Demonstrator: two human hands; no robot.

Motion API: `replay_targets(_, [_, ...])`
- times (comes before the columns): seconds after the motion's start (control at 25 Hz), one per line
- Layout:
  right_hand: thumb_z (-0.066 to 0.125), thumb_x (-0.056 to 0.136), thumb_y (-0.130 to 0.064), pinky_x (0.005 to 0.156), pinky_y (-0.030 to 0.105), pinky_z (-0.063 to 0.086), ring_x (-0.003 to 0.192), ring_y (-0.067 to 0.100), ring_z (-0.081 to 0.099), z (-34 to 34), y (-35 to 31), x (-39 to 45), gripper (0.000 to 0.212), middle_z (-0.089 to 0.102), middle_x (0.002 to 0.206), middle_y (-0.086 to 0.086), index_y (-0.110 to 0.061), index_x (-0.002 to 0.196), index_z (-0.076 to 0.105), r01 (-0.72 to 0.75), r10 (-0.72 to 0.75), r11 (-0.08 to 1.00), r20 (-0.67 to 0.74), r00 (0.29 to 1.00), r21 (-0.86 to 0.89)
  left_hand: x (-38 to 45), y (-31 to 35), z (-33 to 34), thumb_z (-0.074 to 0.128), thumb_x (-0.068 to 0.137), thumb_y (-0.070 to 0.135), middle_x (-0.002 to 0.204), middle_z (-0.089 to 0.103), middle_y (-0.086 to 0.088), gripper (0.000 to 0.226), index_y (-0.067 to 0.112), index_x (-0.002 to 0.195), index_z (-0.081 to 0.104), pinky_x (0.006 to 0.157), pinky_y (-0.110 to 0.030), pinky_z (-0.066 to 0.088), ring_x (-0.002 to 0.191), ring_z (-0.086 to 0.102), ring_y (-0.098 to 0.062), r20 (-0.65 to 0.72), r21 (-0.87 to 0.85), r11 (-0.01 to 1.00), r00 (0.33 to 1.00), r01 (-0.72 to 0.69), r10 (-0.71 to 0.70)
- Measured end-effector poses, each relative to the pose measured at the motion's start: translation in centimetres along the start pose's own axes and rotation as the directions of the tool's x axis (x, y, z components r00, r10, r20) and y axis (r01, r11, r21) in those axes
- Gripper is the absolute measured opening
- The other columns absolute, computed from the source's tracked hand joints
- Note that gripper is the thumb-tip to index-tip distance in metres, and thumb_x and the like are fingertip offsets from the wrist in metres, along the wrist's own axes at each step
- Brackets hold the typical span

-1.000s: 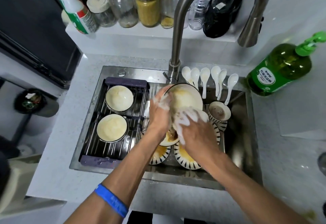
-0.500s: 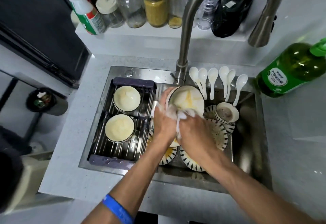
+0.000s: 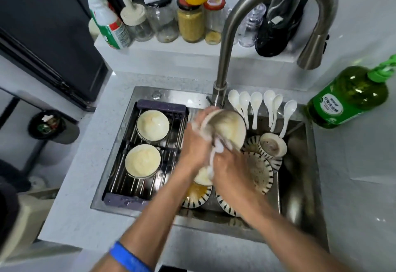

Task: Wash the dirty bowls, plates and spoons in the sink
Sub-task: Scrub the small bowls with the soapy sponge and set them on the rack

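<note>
The left hand (image 3: pixel 196 143) grips the rim of a tilted bowl (image 3: pixel 228 129), held over the sink (image 3: pixel 300 186) just in front of the faucet (image 3: pixel 220 91). The right hand (image 3: pixel 230 168) is curled round a soapy white cloth (image 3: pixel 216 149) pressed against the bowl's lower edge; motion blur hides its fingertips and most of the cloth. Foam covers the left knuckles.

Below the faucet, the hands cover much of a stack of striped plates (image 3: pixel 260 173); one small dirty bowl (image 3: pixel 273 144) sits on them to the faucet's right. Six white spoons (image 3: pixel 255 108) lean on the sink's back edge, right of the faucet. To the faucet's left, a drying rack (image 3: pixel 132 186) spans the sink and carries two sudsy bowls (image 3: pixel 142 160). A green soap bottle (image 3: pixel 347 98) stands on the bench far right of the faucet, its pump cut off by the frame edge. Jars (image 3: pixel 190 23) line the shelf behind the faucet. A blue wristband (image 3: pixel 126 256) circles the left forearm.

Against the earlier frames, the bowl has tipped further toward the left hand, showing more of its outside, and the right hand has slid from inside the bowl down to its lower edge.
</note>
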State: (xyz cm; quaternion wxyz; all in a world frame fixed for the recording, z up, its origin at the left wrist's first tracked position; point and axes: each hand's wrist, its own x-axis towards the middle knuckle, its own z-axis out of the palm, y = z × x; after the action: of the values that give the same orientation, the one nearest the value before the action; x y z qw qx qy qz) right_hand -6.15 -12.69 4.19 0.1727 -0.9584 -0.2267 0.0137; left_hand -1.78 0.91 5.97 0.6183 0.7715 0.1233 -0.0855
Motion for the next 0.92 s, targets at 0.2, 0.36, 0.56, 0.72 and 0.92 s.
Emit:
replay_targets(0.2, [0.081, 0.057, 0.002, 0.057, 0.046, 0.06, 0.09, 0.04, 0.07, -2.0, 0.6, 0.3, 0.018, 0.072, 0.103, 0.018, -0.002, 0.073, 0.075, 0.176, -0.18, 0.98, -0.044, 0.983, -0.09, -1.1, 2.1, -0.2, 0.044, 0.074, 0.023, 0.112, 0.071, 0.003, 0.049, 0.036, 0.116, 0.066, 0.091, -0.041, 0.055, 0.104, 0.067, -0.017, 0.028, 0.04, 0.999, 1.0, 0.006, -0.007])
replay_targets(0.36, [0.075, 0.066, -0.007, 0.055, 0.036, 0.06, 0.086, 0.03, 0.07, -3.2, 1.2, 0.6, 0.01, 0.072, 0.097, 0.012, -0.007, 0.076, 0.076, 0.407, -0.421, 0.899, -0.061, 0.905, -0.164, -2.2, 3.7, -0.4, 0.041, 0.081, 0.03, 0.128, 0.063, -0.003, 0.057, 0.025, 0.136, 0.056, 0.085, -0.02, 0.05, 0.11, 0.061, -0.018, 0.158, 0.18, 0.981, 0.986, -0.075, 0.046])
replay_targets(0.56, [0.069, 0.063, -0.003, 0.051, 0.044, 0.059, 0.085, 0.04, 0.071, -4.5, 1.0, 0.3, 0.007, 0.072, 0.094, 0.018, -0.001, 0.069, 0.071, 0.326, -0.363, 0.926, -0.219, 0.906, -0.189, -1.8, 3.6, 0.2, 0.039, 0.074, 0.014, 0.12, 0.066, -0.005, 0.056, 0.042, 0.117, 0.059, 0.083, -0.031, 0.057, 0.1, 0.065, -0.019, -0.014, 0.008, 0.992, 0.992, -0.124, 0.124])
replay_targets(0.72, [0.082, 0.053, 0.0, 0.05, 0.052, 0.058, 0.074, 0.046, 0.07, -4.2, 0.9, 0.1, 0.017, 0.071, 0.084, 0.026, 0.003, 0.065, 0.071, 0.257, -0.281, 0.958, -0.233, 0.931, -0.129, -2.4, 3.9, 0.2, 0.043, 0.075, 0.015, 0.117, 0.069, 0.0, 0.053, 0.039, 0.116, 0.066, 0.091, -0.041, 0.053, 0.104, 0.065, -0.013, -0.032, -0.042, 0.99, 0.991, -0.132, 0.131])
replay_targets(0.92, [0.05, 0.086, -0.015, 0.056, 0.04, 0.061, 0.079, 0.032, 0.072, -4.5, 1.7, 0.7, 0.028, 0.073, 0.094, 0.017, -0.001, 0.076, 0.072, 0.257, -0.274, 0.962, -0.3, 0.914, -0.095, -1.9, 6.1, 1.3, 0.04, 0.074, 0.03, 0.11, 0.067, 0.008, 0.054, 0.034, 0.122, 0.063, 0.086, -0.038, 0.054, 0.101, 0.064, -0.015, 0.052, 0.184, 0.98, 0.996, -0.08, 0.071])
